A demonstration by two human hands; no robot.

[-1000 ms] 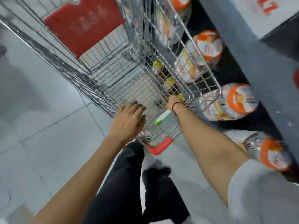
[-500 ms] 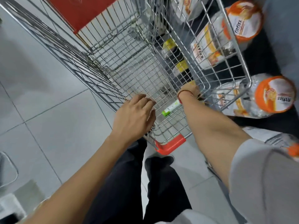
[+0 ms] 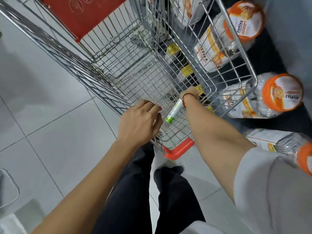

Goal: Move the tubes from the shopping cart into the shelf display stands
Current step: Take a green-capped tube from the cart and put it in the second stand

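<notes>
A white tube with a green cap lies on the wire floor of the shopping cart, near its close end. My right hand reaches deep into the cart by the right wall. Its wrist, with a red thread, passes over the tube's upper end. The fingers point down and away, so they are hidden, and I cannot tell whether they hold anything. My left hand curls over the cart's near rim, just left of the tube. Small yellow-topped items show along the right wall; I cannot tell whether they are inside the cart.
Large clear jars with orange lids fill a dark low shelf right of the cart. A red bumper caps the cart's near corner, and a red panel sits at its far end. Grey floor tiles spread to the left.
My right hand has gone further down into the cart, and its wrist now lies over the tube's end. The left hand stays on the rim. The view has shifted closer.
</notes>
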